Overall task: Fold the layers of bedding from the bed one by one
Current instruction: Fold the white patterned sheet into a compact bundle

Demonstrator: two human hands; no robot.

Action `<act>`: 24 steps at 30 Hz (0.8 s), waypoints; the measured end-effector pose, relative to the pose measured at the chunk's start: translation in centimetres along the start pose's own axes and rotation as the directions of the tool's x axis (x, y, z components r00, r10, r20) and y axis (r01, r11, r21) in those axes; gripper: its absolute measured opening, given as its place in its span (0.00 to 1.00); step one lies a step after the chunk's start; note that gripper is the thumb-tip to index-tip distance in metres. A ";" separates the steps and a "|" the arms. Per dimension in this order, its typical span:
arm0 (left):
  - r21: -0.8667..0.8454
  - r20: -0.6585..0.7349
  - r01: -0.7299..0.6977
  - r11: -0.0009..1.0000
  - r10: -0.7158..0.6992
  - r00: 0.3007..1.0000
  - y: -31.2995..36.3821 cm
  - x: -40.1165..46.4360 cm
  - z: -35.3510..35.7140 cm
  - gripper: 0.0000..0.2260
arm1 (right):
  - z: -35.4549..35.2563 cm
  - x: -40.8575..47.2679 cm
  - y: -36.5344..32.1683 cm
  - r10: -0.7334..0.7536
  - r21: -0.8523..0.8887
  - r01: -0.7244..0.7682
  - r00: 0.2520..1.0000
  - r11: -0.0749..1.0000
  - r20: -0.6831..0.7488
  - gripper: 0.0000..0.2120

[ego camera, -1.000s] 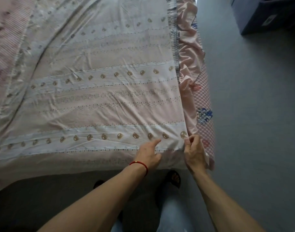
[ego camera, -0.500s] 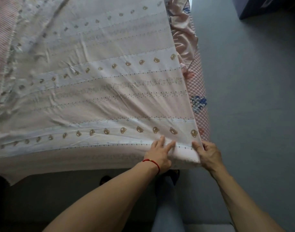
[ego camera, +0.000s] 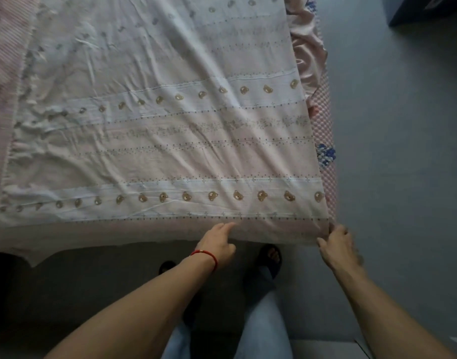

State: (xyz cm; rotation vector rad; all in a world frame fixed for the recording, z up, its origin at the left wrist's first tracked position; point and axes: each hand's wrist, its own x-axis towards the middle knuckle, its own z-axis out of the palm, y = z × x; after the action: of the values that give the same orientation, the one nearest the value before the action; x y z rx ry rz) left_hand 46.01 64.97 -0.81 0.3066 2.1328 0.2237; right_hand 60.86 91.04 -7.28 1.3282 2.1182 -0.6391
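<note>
Just starting: bear sheet (ego camera: 170, 130) flat on bed, unfolded. Right hand (ego camera: 337, 244) pinching corner, left hand (ego camera: 218, 242) pinching edge. All folding left.

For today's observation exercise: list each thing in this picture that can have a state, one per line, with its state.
Sheet: spread over the bed, wrinkled, not yet folded.
Left hand: holds the sheet's near edge.
Right hand: grips the sheet's near corner.
Ruffled cover: bunched along the bed's side.
</note>
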 end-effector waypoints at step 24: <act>-0.415 -0.280 0.029 0.909 -0.158 0.947 -43.2 -12.4 -25.7 0.30 | 8.4 -32.3 -50.2 -0.650 -0.107 0.702 0.698 0.704 0.301 0.18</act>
State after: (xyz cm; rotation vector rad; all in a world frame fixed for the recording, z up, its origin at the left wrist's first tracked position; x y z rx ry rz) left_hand 25.33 19.04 11.07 -0.0848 2.3322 0.6877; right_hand 28.37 44.65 13.36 0.2707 2.3626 -0.7782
